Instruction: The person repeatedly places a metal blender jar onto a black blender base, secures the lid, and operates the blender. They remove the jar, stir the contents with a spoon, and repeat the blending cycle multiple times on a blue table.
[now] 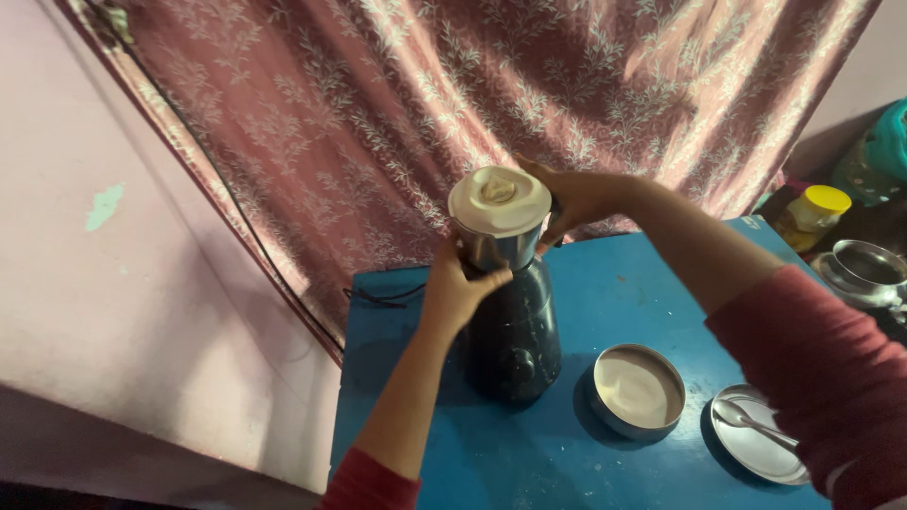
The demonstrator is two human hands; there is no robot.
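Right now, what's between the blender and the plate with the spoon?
A round steel bowl sits between the blender and the plate, seen in the head view.

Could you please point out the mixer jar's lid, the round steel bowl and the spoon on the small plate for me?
Mixer jar's lid (pixel 499 198), head view, on its pale flat top.
Round steel bowl (pixel 638 387), head view, on the pale inside.
Spoon (pixel 746 420), head view, on its handle over the small plate (pixel 751 458).

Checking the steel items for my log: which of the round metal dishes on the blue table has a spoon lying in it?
The flat plate at the table's near right corner holds the spoon. The deeper bowl beside the grinder base has none.
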